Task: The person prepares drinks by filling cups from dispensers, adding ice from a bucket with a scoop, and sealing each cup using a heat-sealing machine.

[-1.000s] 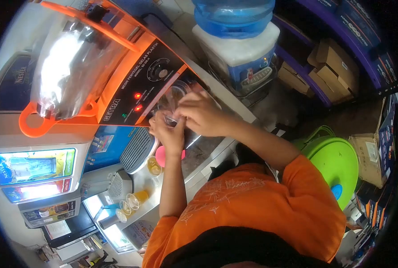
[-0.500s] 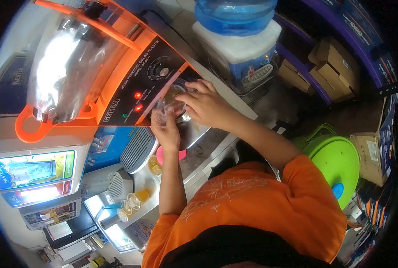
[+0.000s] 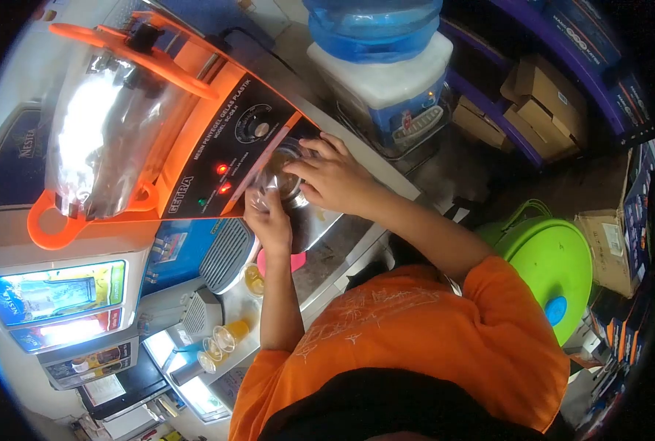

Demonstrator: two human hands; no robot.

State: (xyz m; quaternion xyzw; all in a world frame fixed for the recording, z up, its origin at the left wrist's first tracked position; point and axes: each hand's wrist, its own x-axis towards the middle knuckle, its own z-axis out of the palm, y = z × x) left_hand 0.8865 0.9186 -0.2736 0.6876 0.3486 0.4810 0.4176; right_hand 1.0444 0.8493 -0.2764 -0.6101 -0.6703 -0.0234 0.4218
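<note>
In the head view, an orange cup sealing machine holds a roll of clear plastic film at its upper left. Low in its front opening sits a round metal cup holder with a cup in it, partly hidden by my hands and shiny film. My left hand is closed, its thumb and fingers pinching the clear film at the near left side of the holder. Over the holder's right side lies my right hand, fingers spread and touching the film and rim area.
Several cups of yellow drink and a pink item stand on the counter beside a drink dispenser. A water dispenser is beyond the counter. Right of me are a green lidded bucket and cardboard boxes.
The view has shifted slightly. Both hands stay at the cup holder, with only small finger movements; the left hand keeps its pinch on the film.
</note>
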